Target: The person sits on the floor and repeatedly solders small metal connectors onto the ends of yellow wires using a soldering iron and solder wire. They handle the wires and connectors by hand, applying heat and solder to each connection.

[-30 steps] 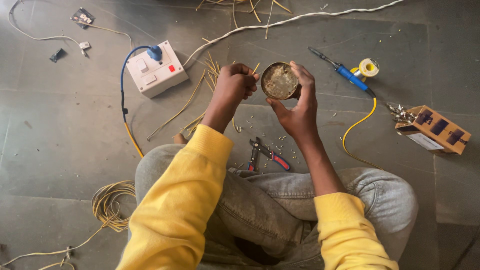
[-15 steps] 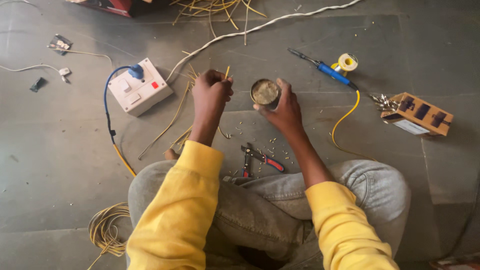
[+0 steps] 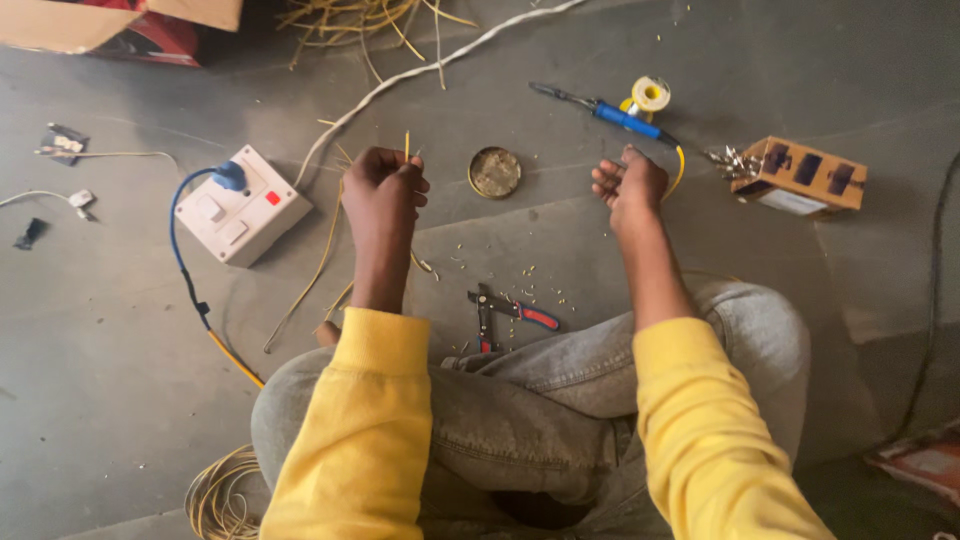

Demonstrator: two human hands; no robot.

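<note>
1. Nearest are the person's crossed legs in grey jeans (image 3: 520, 420) and two yellow sleeves (image 3: 350, 430). The person sits on the grey floor (image 3: 120, 400).
2. A coil of yellow wire (image 3: 215, 495) lies on the floor by the left knee.
3. Just past the knees lie pliers (image 3: 505, 312) with red handles. Tiny yellow bits are scattered around them.
4. The left hand (image 3: 385, 190) is up over the floor. Its fingers are closed tight on a few thin yellow wires (image 3: 407, 148). The wire ends poke up out of the fist.
5. The wires look very light and thin. I think they bend easily and could slip out, so a firm pinch near the ends seems the best way to hold them.
6. The right hand (image 3: 628, 185) is empty. Its fingers are curled loosely, partly apart, and touch nothing.
7. Between the two hands, a small round tin (image 3: 494, 172) sits on the floor. It is open, with dull paste inside.
8. Left of the left hand is a white switch box (image 3: 240, 205) with a blue plug.
9. Further off lie a blue soldering iron (image 3: 610, 113), a roll of solder wire (image 3: 650, 95) and a brown box (image 3: 805, 175).
10. Farthest away are a pile of yellow wire scraps (image 3: 370, 20) and a cardboard box (image 3: 110, 25).
</note>
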